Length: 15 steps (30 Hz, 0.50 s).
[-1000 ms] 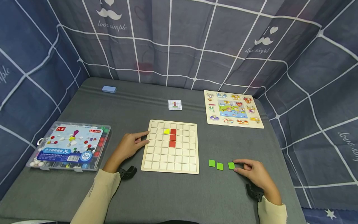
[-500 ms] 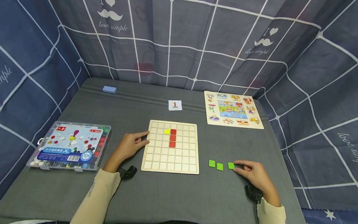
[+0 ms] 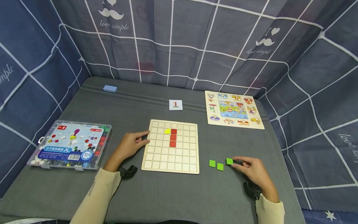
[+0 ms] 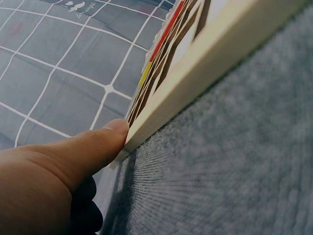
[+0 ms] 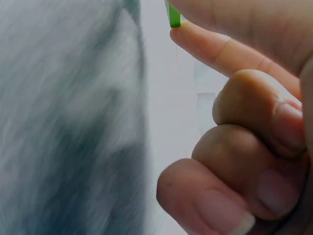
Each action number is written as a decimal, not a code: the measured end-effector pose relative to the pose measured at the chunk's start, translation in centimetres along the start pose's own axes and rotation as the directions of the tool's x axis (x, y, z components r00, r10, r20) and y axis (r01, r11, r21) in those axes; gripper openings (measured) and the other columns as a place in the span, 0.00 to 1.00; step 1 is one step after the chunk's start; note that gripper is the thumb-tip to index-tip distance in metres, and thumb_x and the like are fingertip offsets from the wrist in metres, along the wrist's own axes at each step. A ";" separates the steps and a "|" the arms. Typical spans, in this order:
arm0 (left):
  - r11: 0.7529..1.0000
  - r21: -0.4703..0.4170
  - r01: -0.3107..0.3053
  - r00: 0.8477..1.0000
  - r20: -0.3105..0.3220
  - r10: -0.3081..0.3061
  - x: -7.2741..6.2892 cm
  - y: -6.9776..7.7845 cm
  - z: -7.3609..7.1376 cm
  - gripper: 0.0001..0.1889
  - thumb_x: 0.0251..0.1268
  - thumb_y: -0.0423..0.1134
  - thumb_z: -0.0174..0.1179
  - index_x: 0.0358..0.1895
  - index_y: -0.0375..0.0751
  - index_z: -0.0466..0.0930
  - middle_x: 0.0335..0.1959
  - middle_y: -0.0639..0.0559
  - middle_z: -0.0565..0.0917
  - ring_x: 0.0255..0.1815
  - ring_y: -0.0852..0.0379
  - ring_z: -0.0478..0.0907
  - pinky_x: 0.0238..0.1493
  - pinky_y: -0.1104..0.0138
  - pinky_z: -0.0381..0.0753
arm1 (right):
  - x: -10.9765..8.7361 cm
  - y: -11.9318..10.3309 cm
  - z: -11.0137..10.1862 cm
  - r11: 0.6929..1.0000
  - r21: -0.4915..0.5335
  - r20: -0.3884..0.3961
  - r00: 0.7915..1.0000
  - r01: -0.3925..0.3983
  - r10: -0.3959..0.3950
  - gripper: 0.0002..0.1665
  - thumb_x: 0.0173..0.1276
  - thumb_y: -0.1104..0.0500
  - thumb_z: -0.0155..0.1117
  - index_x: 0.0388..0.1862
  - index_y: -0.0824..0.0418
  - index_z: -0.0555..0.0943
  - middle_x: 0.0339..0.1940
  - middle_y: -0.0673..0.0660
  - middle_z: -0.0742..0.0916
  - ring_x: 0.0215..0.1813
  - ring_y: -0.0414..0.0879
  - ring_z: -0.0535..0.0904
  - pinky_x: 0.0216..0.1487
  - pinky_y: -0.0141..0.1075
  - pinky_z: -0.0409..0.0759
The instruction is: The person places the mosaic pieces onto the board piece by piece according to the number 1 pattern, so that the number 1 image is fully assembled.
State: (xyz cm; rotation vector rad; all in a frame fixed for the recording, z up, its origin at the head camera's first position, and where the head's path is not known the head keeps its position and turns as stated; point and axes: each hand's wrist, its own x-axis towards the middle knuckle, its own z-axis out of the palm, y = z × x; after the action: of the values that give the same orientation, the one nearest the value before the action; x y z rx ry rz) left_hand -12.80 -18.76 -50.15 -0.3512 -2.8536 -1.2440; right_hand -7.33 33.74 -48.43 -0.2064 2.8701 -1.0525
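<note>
The right hand (image 3: 251, 168) pinches a green tile (image 3: 229, 161) between thumb and fingertip, apparently just above the worktop (image 3: 218, 199), near two flat tiles (image 3: 212, 163); the left hand (image 3: 129, 145), thumb and forefinger outstretched, touches the board (image 3: 170, 158).

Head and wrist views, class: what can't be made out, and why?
Right wrist: the upper part of the green square tile, cut off by the top edge.
Left wrist: part of the pale wooden grid board, cut off by the top edge.
Head: the smallest lettering on the clear plastic box, too small.

Gridded curtains (image 3: 184, 56), grey table (image 3: 179, 196), apparently fabric-topped.
</note>
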 end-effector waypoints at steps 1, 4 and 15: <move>1.000 0.000 -0.001 1.000 0.001 0.001 0.0 0.0 0.0 0.24 0.69 0.43 0.69 0.66 0.42 0.82 0.14 0.59 0.65 0.15 0.62 0.56 0.23 0.67 0.58 | 0.1 -0.3 0.0 1.000 -0.004 -0.007 1.000 0.010 -0.010 0.16 0.60 0.46 0.79 0.45 0.48 0.91 0.16 0.39 0.61 0.19 0.33 0.52 0.20 0.31 0.57; 1.000 -0.002 -0.006 1.000 0.002 0.006 0.0 0.0 0.0 0.24 0.69 0.43 0.69 0.66 0.42 0.82 0.14 0.59 0.65 0.15 0.62 0.56 0.23 0.67 0.58 | 0.3 -1.1 -0.1 0.999 -0.018 -0.023 0.998 0.051 -0.051 0.15 0.60 0.46 0.80 0.44 0.48 0.91 0.16 0.38 0.60 0.19 0.33 0.52 0.19 0.30 0.56; 1.000 -0.001 -0.014 1.000 -0.007 0.014 0.0 0.0 0.0 0.24 0.69 0.43 0.70 0.65 0.40 0.82 0.14 0.59 0.65 0.15 0.62 0.56 0.22 0.67 0.58 | 1.9 -3.6 0.8 0.983 -0.029 -0.041 0.982 0.181 -0.182 0.13 0.61 0.51 0.80 0.44 0.50 0.91 0.16 0.38 0.59 0.18 0.31 0.50 0.19 0.30 0.54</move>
State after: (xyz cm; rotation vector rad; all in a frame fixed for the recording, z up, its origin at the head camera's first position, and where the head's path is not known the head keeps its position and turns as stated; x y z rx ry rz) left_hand -12.81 -18.74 -50.18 -0.3660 -2.8399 -1.2416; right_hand -8.77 30.22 -46.75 -0.4604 2.9508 -1.0612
